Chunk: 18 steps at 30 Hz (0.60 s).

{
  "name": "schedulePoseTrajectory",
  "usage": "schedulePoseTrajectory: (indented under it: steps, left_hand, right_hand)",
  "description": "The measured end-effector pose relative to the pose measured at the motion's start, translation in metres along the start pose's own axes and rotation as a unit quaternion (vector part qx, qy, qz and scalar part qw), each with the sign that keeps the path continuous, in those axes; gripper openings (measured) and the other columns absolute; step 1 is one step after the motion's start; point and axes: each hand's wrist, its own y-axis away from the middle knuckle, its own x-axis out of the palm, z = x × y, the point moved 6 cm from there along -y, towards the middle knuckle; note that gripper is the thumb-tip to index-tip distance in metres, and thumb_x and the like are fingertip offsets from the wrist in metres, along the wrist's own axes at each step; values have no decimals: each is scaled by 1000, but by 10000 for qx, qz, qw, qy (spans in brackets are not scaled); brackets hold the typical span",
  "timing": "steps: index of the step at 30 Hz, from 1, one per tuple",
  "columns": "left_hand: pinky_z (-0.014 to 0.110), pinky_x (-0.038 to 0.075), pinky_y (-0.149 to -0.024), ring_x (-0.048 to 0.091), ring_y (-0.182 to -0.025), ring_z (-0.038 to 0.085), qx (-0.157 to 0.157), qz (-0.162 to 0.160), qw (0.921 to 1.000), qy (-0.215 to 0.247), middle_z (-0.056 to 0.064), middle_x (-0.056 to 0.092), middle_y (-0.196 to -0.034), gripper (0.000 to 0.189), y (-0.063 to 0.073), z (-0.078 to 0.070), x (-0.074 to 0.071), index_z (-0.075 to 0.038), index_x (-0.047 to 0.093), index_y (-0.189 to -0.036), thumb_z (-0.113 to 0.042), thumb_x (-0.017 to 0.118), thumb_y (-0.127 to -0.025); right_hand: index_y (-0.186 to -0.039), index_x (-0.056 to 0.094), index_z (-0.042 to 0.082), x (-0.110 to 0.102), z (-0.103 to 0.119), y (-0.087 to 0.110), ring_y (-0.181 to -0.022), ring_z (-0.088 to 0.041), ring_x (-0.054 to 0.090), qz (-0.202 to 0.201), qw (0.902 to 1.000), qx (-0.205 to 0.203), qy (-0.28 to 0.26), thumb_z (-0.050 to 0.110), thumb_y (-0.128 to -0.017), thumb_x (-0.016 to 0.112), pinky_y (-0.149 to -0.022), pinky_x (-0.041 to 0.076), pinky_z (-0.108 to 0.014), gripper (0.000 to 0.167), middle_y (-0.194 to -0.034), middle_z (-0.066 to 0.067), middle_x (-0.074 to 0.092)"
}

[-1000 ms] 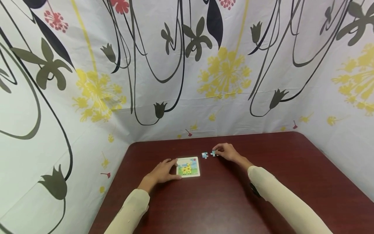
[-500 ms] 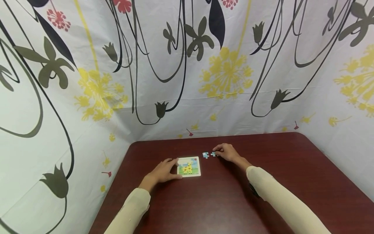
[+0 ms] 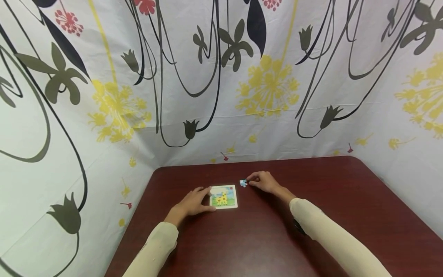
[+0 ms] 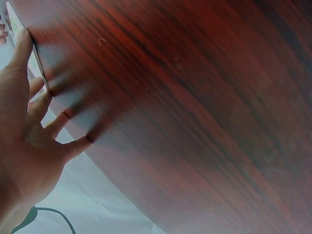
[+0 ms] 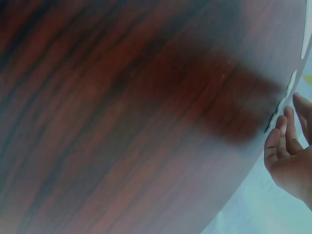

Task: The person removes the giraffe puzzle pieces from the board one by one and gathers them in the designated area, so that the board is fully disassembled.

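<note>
Facing floral cloth across a red table, you have your left hand spread against the puzzle, whose giraffe only the head view shows; your right hand, well apart, is at a piece nearby, grip unclear.

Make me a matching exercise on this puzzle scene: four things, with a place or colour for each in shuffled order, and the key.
1. Left hand
2. Loose puzzle piece
3. Table
4. Wall cloth

A. Dark red-brown
B. White with a floral print
C. At the left side of the giraffe puzzle
D. Between the giraffe puzzle and the right hand

Pairs: 1-C, 2-D, 3-A, 4-B
</note>
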Motion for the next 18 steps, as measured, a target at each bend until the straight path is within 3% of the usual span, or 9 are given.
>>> schedulePoseTrajectory:
  steps: [8,12,18]
  left_hand:
    - [70,25,-117,34,-150,42,-134,56,9999,29,9,56,-147,70,-2,2,2,-16,53,-145,-54,76,-91]
    - [72,26,-115,35,-149,43,-64,77,9999,26,14,52,-152,57,-3,0,2,-20,56,-134,-53,76,-92]
    - [74,25,-114,34,-149,46,24,133,9999,8,13,55,-148,50,-2,-2,1,-23,57,-130,-52,75,-93]
  right_hand:
    - [-111,79,5,13,16,-3,-87,-18,69,191,9996,-200,-108,10,-96,75,-80,57,-39,17,-102,-6,78]
    - [-112,79,8,20,22,-6,-86,-14,67,293,9994,-171,-85,12,-97,75,-78,56,-35,17,-102,-2,77]
    - [-112,80,10,29,37,-9,-87,-15,67,409,9988,-238,-146,14,-97,75,-78,56,-38,16,-106,-3,77]
